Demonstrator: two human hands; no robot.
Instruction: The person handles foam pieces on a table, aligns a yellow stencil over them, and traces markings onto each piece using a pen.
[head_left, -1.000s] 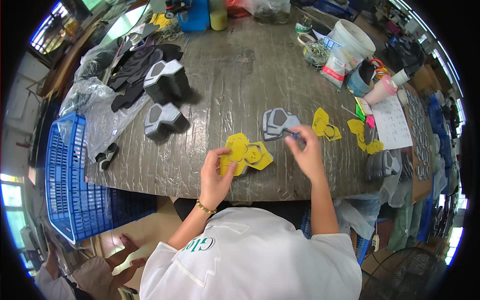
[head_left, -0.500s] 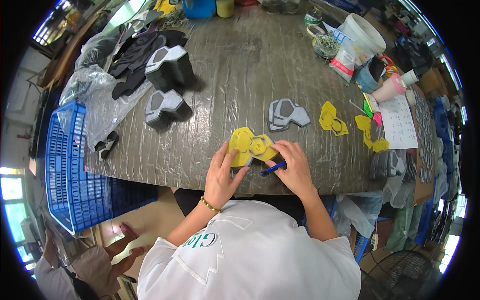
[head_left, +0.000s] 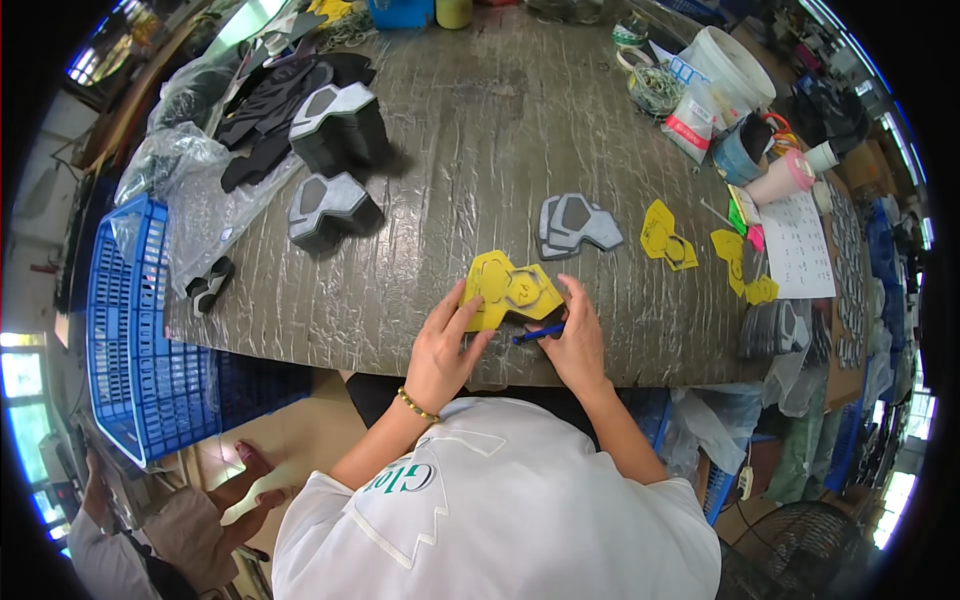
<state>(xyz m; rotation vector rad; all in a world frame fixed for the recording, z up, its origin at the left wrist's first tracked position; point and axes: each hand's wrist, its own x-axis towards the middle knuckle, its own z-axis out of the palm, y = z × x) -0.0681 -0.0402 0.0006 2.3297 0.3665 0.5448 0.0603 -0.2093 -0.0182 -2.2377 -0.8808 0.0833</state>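
Note:
A yellow template (head_left: 508, 290) with pen outlines on it lies near the table's front edge, in front of me. My left hand (head_left: 440, 345) grips its left side, fingertips on top and thumb at the lower edge. My right hand (head_left: 578, 340) is closed around a blue pen (head_left: 537, 334), whose tip points left, and its fingers rest against the template's right edge. What lies beneath the template is mostly hidden; a dark edge shows. Just beyond, a few grey and black cut pieces (head_left: 580, 224) overlap. Two more yellow templates (head_left: 667, 237) lie to the right.
Two tall stacks of grey-topped black pieces (head_left: 335, 212) stand at the left, near black scraps (head_left: 275, 110) and clear plastic. A blue crate (head_left: 130, 340) is beside the table's left edge. A white bucket (head_left: 722, 70), cups and a written sheet (head_left: 800, 245) sit at the right.
The yellow template has shifted slightly right and turned a little. My right hand has drawn its fingers in along the template's right edge, and the pen has moved slightly left.

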